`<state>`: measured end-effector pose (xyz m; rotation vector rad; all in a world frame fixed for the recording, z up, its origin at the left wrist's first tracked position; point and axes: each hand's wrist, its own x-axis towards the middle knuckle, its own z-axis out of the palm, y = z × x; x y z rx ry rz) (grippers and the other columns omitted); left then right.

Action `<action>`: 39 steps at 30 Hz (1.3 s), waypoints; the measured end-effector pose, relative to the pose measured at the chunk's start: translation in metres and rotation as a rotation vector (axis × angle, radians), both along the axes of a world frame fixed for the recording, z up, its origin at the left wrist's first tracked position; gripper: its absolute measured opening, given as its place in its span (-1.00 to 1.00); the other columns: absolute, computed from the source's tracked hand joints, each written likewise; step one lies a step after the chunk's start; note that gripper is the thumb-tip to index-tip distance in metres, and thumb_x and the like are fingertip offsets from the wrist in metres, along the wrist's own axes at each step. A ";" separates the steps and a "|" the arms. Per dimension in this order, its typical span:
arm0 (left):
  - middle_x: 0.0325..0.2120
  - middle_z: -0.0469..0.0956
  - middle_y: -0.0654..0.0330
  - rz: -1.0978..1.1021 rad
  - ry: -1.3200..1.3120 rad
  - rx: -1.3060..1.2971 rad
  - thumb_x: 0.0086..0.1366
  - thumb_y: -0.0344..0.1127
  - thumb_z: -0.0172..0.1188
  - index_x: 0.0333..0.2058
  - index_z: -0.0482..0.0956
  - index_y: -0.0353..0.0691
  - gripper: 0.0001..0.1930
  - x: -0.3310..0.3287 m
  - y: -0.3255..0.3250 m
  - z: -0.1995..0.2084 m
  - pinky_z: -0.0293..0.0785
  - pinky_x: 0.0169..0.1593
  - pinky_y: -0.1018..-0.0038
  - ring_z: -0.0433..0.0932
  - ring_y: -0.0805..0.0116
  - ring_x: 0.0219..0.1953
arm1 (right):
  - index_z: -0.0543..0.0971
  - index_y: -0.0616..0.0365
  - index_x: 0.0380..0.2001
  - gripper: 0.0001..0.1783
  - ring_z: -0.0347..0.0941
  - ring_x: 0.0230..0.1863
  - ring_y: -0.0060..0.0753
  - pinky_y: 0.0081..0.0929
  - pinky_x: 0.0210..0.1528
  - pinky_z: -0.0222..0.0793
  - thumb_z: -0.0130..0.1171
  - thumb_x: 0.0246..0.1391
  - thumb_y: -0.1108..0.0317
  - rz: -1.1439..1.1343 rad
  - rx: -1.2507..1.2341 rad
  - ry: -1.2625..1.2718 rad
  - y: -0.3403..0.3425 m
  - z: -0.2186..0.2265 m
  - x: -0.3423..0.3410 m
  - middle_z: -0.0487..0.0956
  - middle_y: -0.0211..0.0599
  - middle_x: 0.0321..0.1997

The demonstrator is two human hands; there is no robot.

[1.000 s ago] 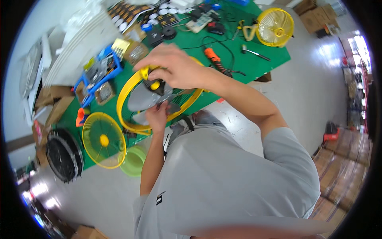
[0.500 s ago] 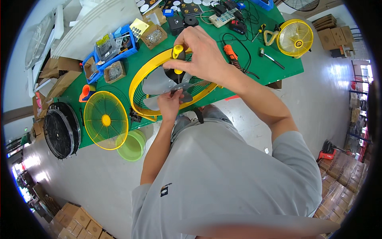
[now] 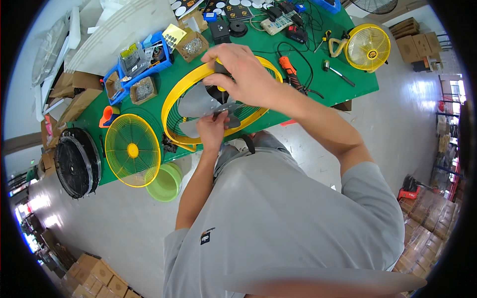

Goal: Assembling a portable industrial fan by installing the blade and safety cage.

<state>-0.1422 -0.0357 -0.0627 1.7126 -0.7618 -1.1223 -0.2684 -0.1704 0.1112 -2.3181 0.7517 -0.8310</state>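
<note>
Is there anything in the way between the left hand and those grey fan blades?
No, nothing visible blocks it. The yellow ring goes around the blades, but the left hand already reaches in over its near side, and its fingers seem to touch a blade.

A workshop, with warehouse-like storage around it: a green tabletop (image 3: 365,85) carries a hammer (image 3: 341,75), an orange-handled tool (image 3: 287,65), small boxes (image 3: 148,99) of metal parts (image 3: 144,90) and an uncovered yellow-rimmed fan (image 3: 195,103), while stacked brown cartons (image 3: 99,273) and tall shelving (image 3: 449,131) stand along the grey floor (image 3: 392,119).
</note>
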 end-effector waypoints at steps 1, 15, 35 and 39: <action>-0.57 0.70 0.13 0.000 -0.009 -0.003 0.30 -0.35 0.35 -0.35 0.74 -0.44 -0.80 0.000 -0.001 0.002 0.49 -0.55 0.50 0.58 0.46 -0.66 | 0.53 0.08 0.02 -0.69 0.49 0.07 -0.14 -0.19 0.24 0.28 0.26 0.24 0.32 0.063 0.049 -0.074 -0.004 0.000 -0.001 0.58 -0.26 -0.03; -0.58 0.69 0.16 0.008 -0.054 -0.020 0.33 -0.29 0.38 -0.37 0.73 -0.40 -0.77 -0.003 -0.004 0.015 0.44 -0.59 0.53 0.53 0.51 -0.69 | 0.52 0.05 -0.02 -0.72 0.46 0.00 -0.18 -0.20 0.19 0.27 0.20 0.19 0.44 0.081 -0.060 -0.125 -0.001 -0.005 0.002 0.56 -0.33 -0.12; -0.60 0.69 0.08 0.069 -0.079 -0.095 0.30 -0.36 0.36 -0.37 0.71 -0.42 -0.82 -0.009 -0.001 -0.003 0.54 -0.56 0.44 0.61 0.38 -0.69 | 0.56 0.25 -0.26 -0.73 0.34 -0.73 -0.72 -0.64 -0.65 0.21 0.03 0.47 0.27 0.129 0.533 -0.473 -0.011 0.000 0.046 0.49 -0.47 -0.67; -0.60 0.68 0.11 0.069 -0.089 -0.100 0.29 -0.36 0.36 -0.35 0.72 -0.39 -0.83 -0.008 0.000 0.002 0.52 -0.56 0.44 0.60 0.40 -0.69 | 0.53 0.24 -0.23 -0.73 0.28 -0.71 -0.76 -0.68 -0.62 0.17 -0.02 0.48 0.26 -0.090 0.430 -0.567 -0.005 0.002 0.054 0.39 -0.53 -0.70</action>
